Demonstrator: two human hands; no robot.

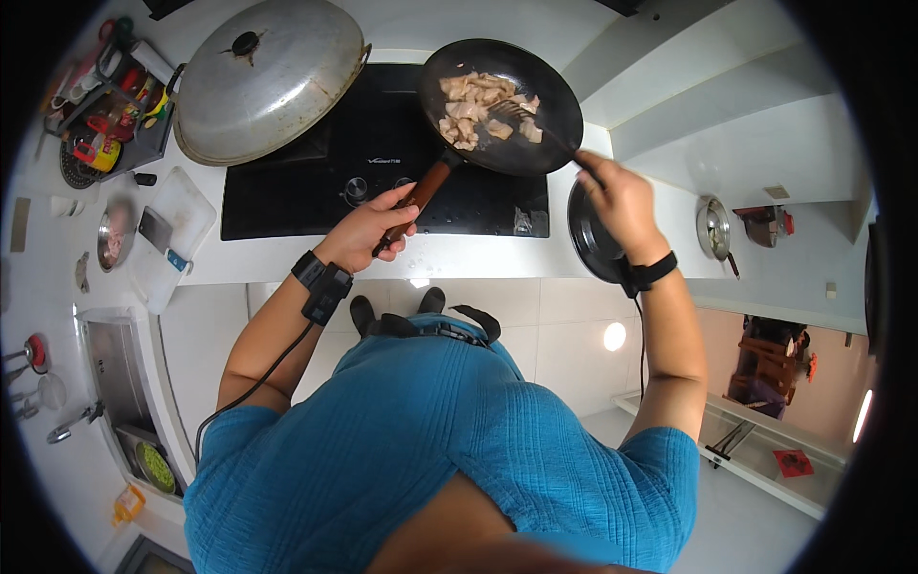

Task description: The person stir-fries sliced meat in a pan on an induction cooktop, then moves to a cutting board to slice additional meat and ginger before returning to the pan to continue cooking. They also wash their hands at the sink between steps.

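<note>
My left hand (pixel 373 224) is closed around the brown handle of a black frying pan (pixel 549 147), which is over the right part of a black glass cooktop (pixel 287 208). Pale pieces of meat (pixel 466 111) lie in the pan, mostly on its left side. In my right hand (pixel 622 204) is a dark slotted spatula (pixel 554 138), its slotted head among the meat pieces. Below that hand, a round black lid or pan (pixel 592 237) rests on the counter, partly hidden by the hand and wrist.
A large domed metal lid (pixel 287 93) covers the cooktop's left part. Farther left are a rack of bottles (pixel 147 147), a white cutting board (pixel 190 208) with a cleaver (pixel 154 228), a metal bowl (pixel 105 244) and a sink (pixel 118 359). A small metal pan (pixel 723 215) stands at right.
</note>
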